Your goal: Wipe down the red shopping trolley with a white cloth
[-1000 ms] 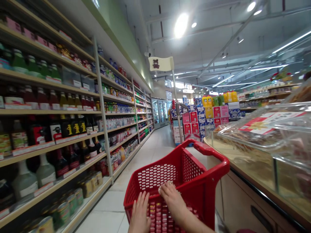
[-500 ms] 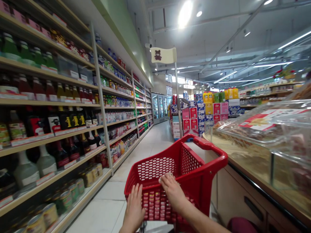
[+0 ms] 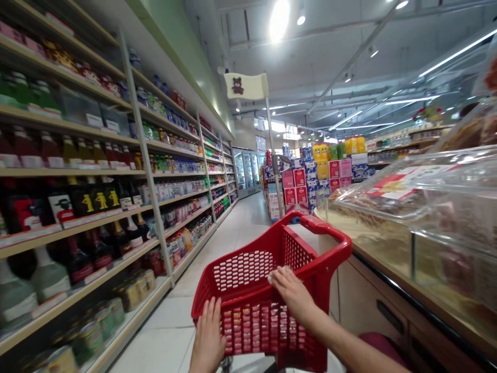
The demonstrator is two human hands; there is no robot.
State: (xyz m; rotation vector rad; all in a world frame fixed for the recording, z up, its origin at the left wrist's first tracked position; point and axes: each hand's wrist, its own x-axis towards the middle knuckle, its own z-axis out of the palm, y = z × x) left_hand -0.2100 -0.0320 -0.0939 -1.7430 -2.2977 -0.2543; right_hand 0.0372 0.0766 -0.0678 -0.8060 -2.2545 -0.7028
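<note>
A red shopping cart (image 3: 267,290) with a perforated plastic basket stands directly in front of me. My left hand (image 3: 209,331) lies against the near left corner of the basket, fingers stretched out and nothing visible in them. At the near upper rim is my right hand (image 3: 291,290), bent over the edge with a crumpled white wipe (image 3: 275,273) under its fingertips. Its exact kind, tissue or cloth, is hard to make out. The cart's red handle (image 3: 328,228) rises at the far right of the basket. Pinkish shapes show through the side holes.
Shelves of bottles and cans (image 3: 89,207) line the left side. A counter (image 3: 384,264) with clear plastic food boxes (image 3: 411,181) runs along the right. Ahead stand stacked drink cartons (image 3: 298,178) and a pole flag with a bear (image 3: 246,86). Tiled floor (image 3: 229,233) leads between them.
My right hand has slid rightward along the basket rim with the white wipe. My left hand keeps to the corner. The view has shifted slightly, so the surroundings sit further left.
</note>
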